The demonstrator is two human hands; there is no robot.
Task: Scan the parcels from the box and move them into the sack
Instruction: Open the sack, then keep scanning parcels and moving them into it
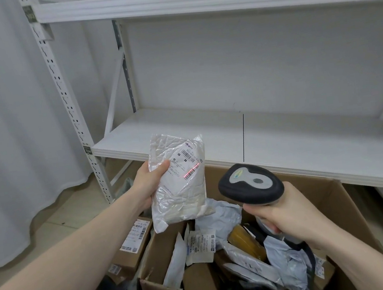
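My left hand grips a crinkled white plastic parcel by its left edge and holds it upright above the cardboard box. A red scan line lies across the barcode on the parcel's label. My right hand holds the handle of a black and grey barcode scanner, whose head points at the parcel. The open box below holds several parcels: white and grey mailers, a yellow-brown packet and a dark one. No sack is in view.
A white metal shelving unit stands just behind the box, its lower shelf bare. A white curtain hangs at the left. Small labelled cartons lie on the floor left of the box.
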